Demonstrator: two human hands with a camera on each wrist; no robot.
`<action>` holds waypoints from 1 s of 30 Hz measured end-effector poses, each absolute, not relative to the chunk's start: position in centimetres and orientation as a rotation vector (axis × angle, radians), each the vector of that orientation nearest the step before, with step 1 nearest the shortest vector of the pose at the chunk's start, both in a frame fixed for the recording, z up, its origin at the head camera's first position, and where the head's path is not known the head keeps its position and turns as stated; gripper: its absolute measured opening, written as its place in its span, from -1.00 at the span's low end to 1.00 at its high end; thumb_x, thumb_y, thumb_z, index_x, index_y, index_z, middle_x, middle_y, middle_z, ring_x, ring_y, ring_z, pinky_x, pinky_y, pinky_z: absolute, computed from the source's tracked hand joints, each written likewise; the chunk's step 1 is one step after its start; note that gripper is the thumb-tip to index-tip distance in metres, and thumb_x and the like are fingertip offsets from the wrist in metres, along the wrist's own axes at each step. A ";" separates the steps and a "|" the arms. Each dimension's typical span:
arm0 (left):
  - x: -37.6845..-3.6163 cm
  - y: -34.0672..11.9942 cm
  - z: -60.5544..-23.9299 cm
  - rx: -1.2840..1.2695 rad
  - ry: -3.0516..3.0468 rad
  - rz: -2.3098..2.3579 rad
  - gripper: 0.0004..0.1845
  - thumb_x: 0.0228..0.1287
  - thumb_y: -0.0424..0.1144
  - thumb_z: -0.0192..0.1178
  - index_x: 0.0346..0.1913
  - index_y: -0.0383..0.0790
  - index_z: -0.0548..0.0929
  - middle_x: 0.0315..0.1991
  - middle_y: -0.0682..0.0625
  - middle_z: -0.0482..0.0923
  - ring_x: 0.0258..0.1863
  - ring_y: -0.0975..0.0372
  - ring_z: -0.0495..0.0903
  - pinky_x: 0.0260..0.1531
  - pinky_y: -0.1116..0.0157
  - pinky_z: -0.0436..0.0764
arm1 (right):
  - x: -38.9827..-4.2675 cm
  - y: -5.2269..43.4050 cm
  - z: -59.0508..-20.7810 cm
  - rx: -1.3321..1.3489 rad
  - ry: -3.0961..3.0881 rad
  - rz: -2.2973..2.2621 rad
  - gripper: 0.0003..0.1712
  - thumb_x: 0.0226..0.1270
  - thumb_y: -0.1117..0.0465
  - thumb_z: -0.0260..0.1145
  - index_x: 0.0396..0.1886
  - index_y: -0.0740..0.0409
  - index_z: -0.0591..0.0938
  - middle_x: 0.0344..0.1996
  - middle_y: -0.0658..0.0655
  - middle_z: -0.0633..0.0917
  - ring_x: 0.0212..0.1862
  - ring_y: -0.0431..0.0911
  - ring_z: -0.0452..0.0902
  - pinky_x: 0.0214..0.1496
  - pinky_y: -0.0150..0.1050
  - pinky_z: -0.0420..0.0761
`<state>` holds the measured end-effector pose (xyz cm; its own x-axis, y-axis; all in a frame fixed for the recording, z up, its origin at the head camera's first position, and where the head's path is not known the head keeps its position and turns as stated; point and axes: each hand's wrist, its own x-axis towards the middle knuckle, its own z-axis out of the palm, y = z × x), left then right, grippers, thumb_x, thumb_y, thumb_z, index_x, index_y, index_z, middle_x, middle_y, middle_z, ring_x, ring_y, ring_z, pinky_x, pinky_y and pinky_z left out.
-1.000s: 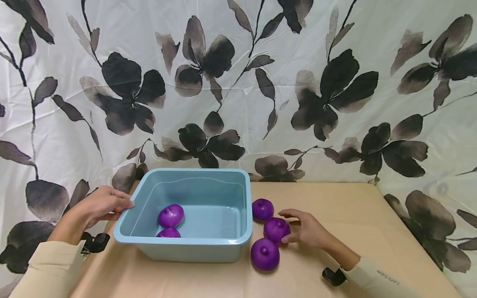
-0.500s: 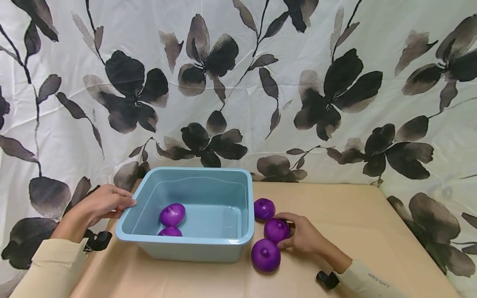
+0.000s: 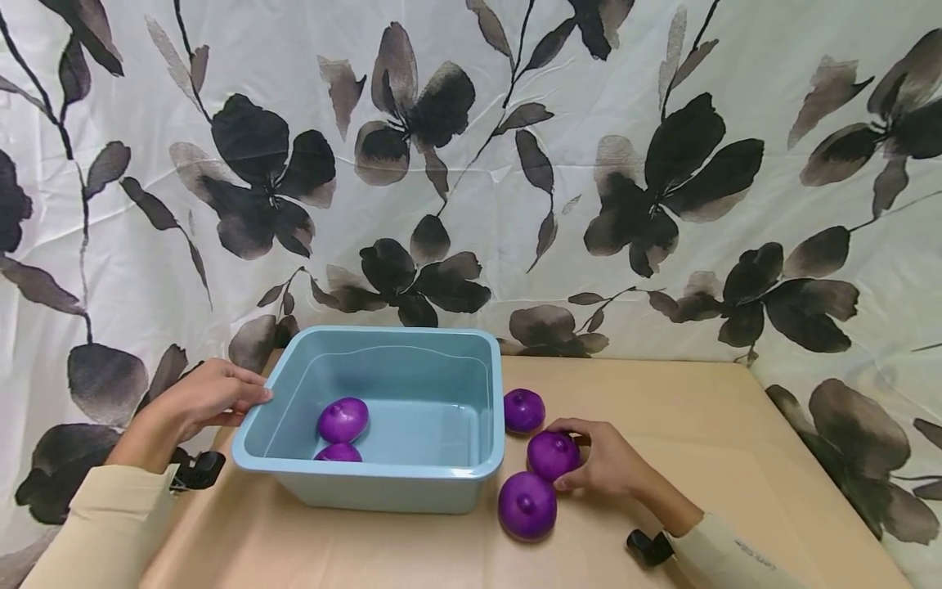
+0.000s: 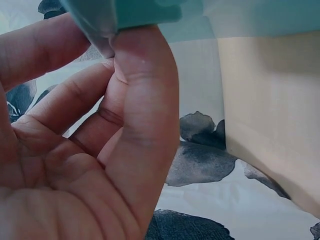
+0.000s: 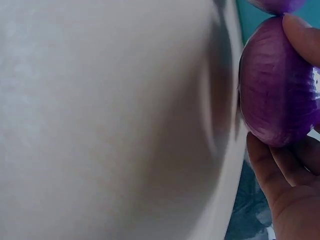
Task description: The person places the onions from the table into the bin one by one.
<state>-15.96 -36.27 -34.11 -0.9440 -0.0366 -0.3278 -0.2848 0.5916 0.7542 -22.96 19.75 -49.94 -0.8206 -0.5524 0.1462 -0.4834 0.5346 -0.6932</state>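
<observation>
Right hand (image 3: 605, 466) fingers curl around the middle purple onion (image 3: 552, 455), just right of the blue tub (image 3: 383, 483) whose left rim the left hand (image 3: 193, 401) pinches.

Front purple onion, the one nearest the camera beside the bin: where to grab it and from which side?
Take the front onion across its widest round middle, coming from above and its right. Its nub points up, so the sides are smooth and bare. The blue bin wall is close on its left, and the right hand with its held onion sits just behind, so a grip from those sides looks cramped.
</observation>
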 end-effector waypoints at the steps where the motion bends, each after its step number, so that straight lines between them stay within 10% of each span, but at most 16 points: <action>1: -16.0 -36.2 -34.1 -0.258 2.545 1.281 -0.44 0.43 -0.26 0.23 0.29 -0.68 0.49 -0.40 0.11 0.72 -0.40 0.36 0.64 -0.35 0.35 0.72 | -22.9 19.8 -49.7 -0.902 2.670 -1.167 -0.20 -0.21 0.05 0.79 0.14 -0.04 0.69 0.05 -0.04 0.77 0.10 -0.03 0.67 0.21 0.03 0.68; 30: -16.0 -36.3 -34.5 -0.251 2.514 1.326 -0.47 0.43 -0.27 0.24 0.26 -0.67 0.52 -0.47 0.12 0.68 -0.44 0.36 0.64 -0.36 0.34 0.72 | -21.3 19.3 -39.1 -1.186 2.759 -1.177 -0.08 -0.24 0.16 0.81 0.27 -0.05 0.68 0.15 -0.04 0.76 0.15 -0.23 0.66 0.21 -0.17 0.69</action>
<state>-15.96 -36.30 -34.49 -0.9436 -0.0197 -0.3306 -0.2840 0.5618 0.7770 -21.30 19.32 -39.11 -0.7267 -0.5971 0.3395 -0.6584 0.4646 -0.5922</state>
